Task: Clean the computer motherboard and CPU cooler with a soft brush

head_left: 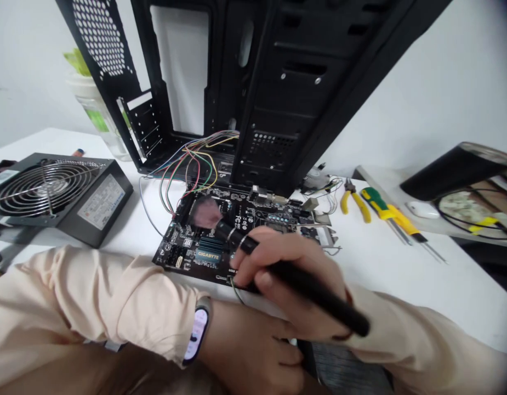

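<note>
My right hand (286, 269) grips the black handle of a makeup-style brush (253, 244) in a pen-like hold. Its pinkish bristles (206, 213) are over the left part of a black Gigabyte motherboard (195, 262), blurred; whether they touch it I cannot tell. The board lies flat on the white table, with a blue heatsink (208, 251) near the brush. My left hand (249, 351) is lower, below the table's front edge, its back towards me and its fingers curled. What those fingers hold, if anything, is hidden. A smart band (196, 332) sits on that wrist.
An open black computer case (273, 99) stands behind the board, with coloured wires (199, 156) trailing out. At left is a power supply (101, 200) and a bottle (97, 112). Yellow pliers (354, 200), screwdrivers (379, 203) and a white mouse (422, 209) lie at right.
</note>
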Demonstrator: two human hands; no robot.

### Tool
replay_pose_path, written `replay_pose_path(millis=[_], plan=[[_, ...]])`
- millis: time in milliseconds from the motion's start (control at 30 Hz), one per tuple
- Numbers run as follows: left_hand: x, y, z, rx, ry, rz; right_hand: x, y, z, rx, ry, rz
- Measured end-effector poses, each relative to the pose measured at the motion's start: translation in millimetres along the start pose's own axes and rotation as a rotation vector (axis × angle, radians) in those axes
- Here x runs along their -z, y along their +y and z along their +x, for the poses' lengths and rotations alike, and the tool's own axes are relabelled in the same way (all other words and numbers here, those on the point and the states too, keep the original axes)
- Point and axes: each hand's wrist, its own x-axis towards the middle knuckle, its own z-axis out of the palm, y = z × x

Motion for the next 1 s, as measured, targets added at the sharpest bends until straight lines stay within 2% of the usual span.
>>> replay_pose_path(millis=[67, 100, 167, 233, 300, 400, 467, 533, 667, 733, 800, 900, 1000], plan=[[-1.4, -25.0, -0.8, -0.249, 0.06, -0.047, 17.5, 3.2, 2.8, 0.025, 0.118, -0.089], [-1.2, -32.1, -2.9, -0.3, 0.091, -0.054, 26.5, 6.4, 2.4, 0.032, 0.158, -0.149], [-0.3, -36.2, -10.7, -0.236, 0.158, -0.031, 43.8, 15.2, -2.2, 0.063, 0.235, -0.236], [0.5, -32.8, -21.3, -0.128, 0.256, -0.036, 58.2, 23.8, -10.4, 0.022, 0.268, -0.316], [1.9, -29.0, -31.5, -0.081, 0.325, -0.055, 68.2, 29.2, -20.0, -0.037, 0.296, -0.374], [5.7, -27.9, -39.8, 0.004, 0.312, -0.037, 73.9, 29.2, -30.5, -0.062, 0.346, -0.373], [8.5, -28.8, -40.4, 0.111, 0.296, -0.034, 72.5, 25.6, -32.8, -0.047, 0.328, -0.351], [10.4, -29.3, -38.8, 0.16, 0.286, -0.027, 68.9, 21.3, -32.2, -0.048, 0.243, -0.351], [9.9, -28.1, -35.6, 0.243, 0.272, -0.011, 65.9, 14.7, -29.3, -0.087, -0.093, -0.362], [8.7, -27.1, -34.4, 0.298, 0.264, -0.025, 69.4, 12.7, -29.8, -0.099, -0.194, -0.348], [7.9, -26.3, -33.0, 0.318, 0.253, -0.042, 74.1, 10.9, -31.5, -0.118, -0.164, -0.366], [6.8, -25.5, -30.5, 0.347, 0.278, -0.072, 76.4, 8.2, -33.5, -0.141, -0.024, -0.392], [5.7, -24.9, -28.1, 0.351, 0.296, -0.069, 68.9, 9.1, -33.9, -0.133, -0.037, -0.357]])
